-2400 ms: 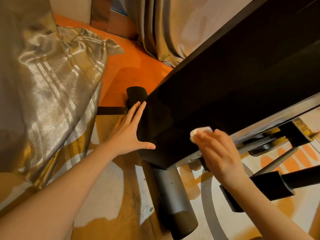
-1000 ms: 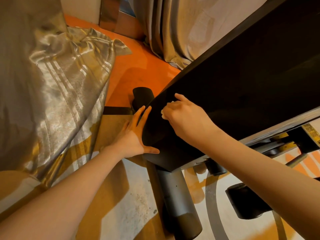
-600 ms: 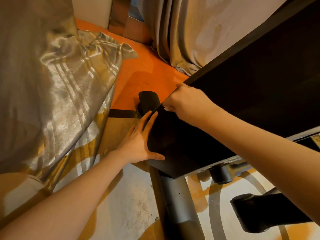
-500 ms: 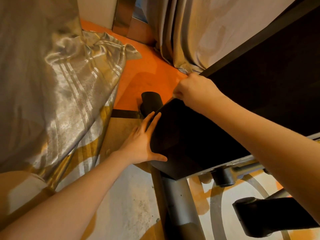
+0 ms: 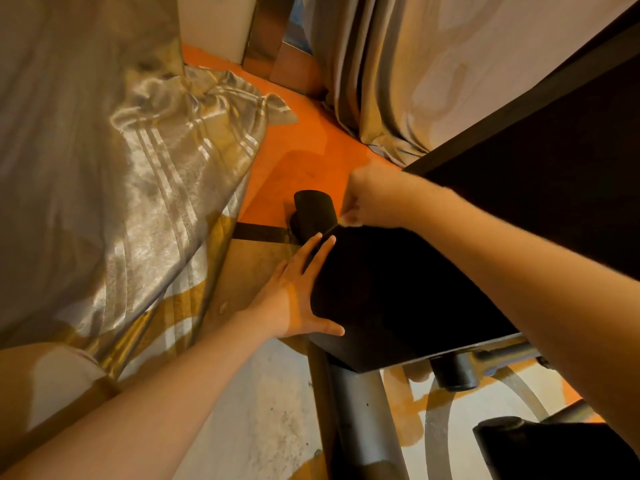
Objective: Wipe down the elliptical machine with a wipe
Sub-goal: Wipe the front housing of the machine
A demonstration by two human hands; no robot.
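A silvery cloth (image 5: pixel 114 188) drapes down at the left onto the orange floor (image 5: pixel 304 157). The left hand (image 5: pixel 298 292) lies flat on the near end of the one black machine housing (image 5: pixel 433 271), fingers (image 5: pixel 320 249) straight and together, thumb spread. The housing's long axis rises from that end toward the upper right. At its top edge the right hand (image 5: pixel 372 197) curls over one wipe (image 5: pixel 349 220), only a pale sliver showing. A grey tube (image 5: pixel 360 410) runs beneath.

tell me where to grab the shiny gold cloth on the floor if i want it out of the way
Probably pinch the loose pointed corner of the gold cloth lying flat on the orange floor, coming from the machine side. That free tip lies nearest the black housing; the rest is bunched.
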